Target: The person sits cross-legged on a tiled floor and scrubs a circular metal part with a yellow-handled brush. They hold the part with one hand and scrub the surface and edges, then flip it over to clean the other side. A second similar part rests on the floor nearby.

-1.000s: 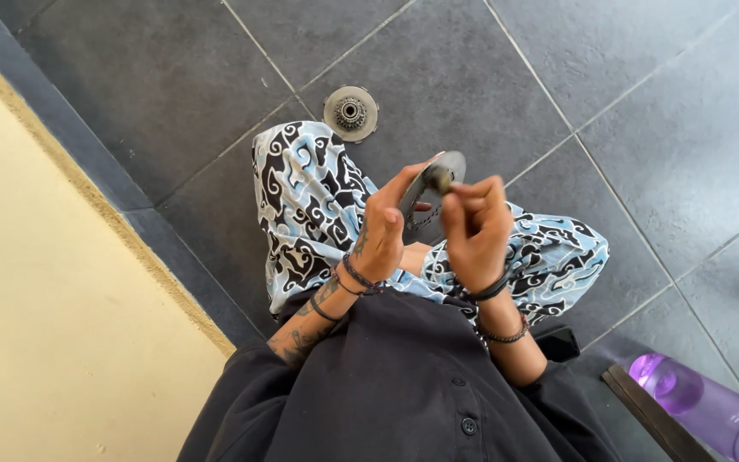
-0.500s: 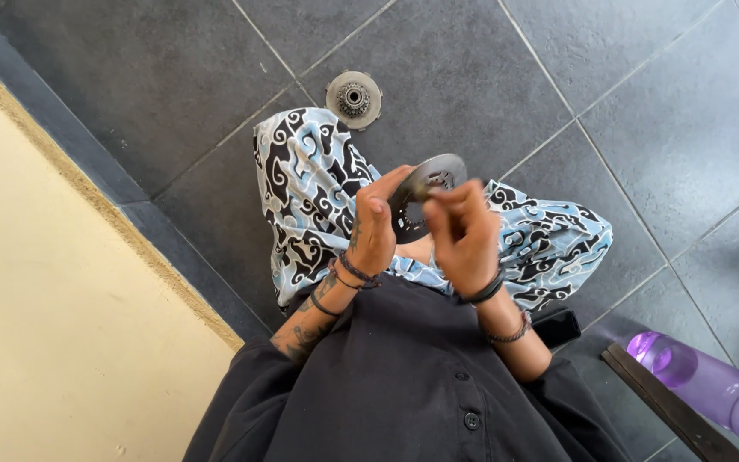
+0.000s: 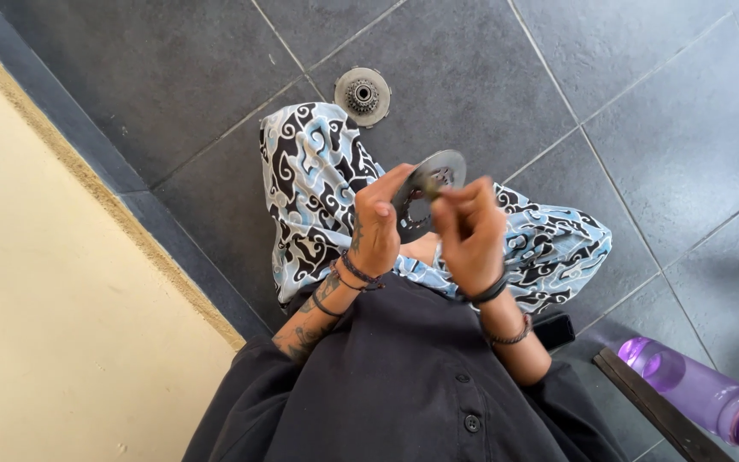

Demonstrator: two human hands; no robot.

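My left hand (image 3: 375,227) grips the edge of a round grey metal disc (image 3: 421,192) with cut-outs, held tilted in front of my chest. My right hand (image 3: 470,231) pinches something small against the disc's face near its middle; what it pinches is hidden by the fingers. Both wrists wear dark bracelets. Below the hands lie my legs in patterned blue, black and white trousers (image 3: 314,192). A second round metal part (image 3: 362,96) with a toothed hub lies on the floor tiles beyond my knee.
Dark grey floor tiles (image 3: 643,103) spread around. A cream wall with a dark skirting (image 3: 62,282) runs along the left. A purple bottle (image 3: 699,393) lies at the lower right beside a dark wooden strip (image 3: 643,398).
The disc has turned from near edge-on to show more of its flat face, and both hands have shifted slightly on it. The view has drifted a little.
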